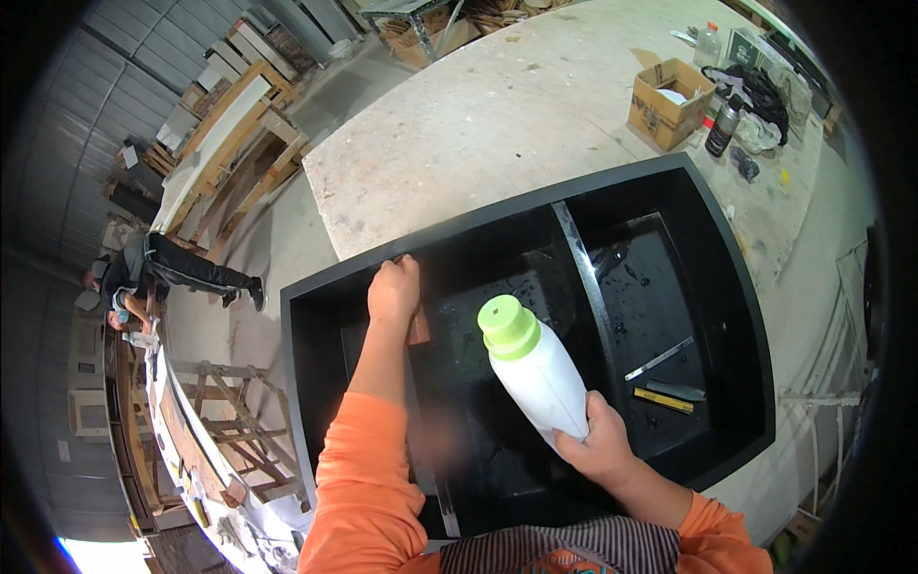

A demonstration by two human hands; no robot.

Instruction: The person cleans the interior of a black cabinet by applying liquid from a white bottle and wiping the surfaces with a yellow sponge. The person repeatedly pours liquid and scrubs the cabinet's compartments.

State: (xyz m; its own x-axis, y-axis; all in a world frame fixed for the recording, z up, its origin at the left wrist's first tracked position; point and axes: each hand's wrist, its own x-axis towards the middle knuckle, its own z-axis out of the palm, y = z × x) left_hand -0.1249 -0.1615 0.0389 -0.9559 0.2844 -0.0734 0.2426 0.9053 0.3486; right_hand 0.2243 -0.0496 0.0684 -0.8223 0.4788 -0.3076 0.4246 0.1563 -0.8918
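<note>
A large black box-like frame (497, 222) with dividers lies before me, its inner surfaces dotted with wet drops. My right hand (601, 445) is wrapped round the lower part of a white plastic bottle (541, 383) with a light green cap, tilted over the middle compartment. My left hand (394, 292) is closed near the far wall, by the left divider. From under its fingers sticks a reddish-brown block (419, 328); the rest of the block is hidden. In the right compartment lie a thin metal strip (660, 359), a grey tool (677, 389) and a yellow-and-black tool (664, 400).
The frame rests on a pale worktable (430, 143). At the far right stand an open cardboard box (660, 110), a dark spray can (724, 126), a clear bottle (708, 44) and black plastic bags (751, 91). Away to the left, a person (143, 273) bends over another bench.
</note>
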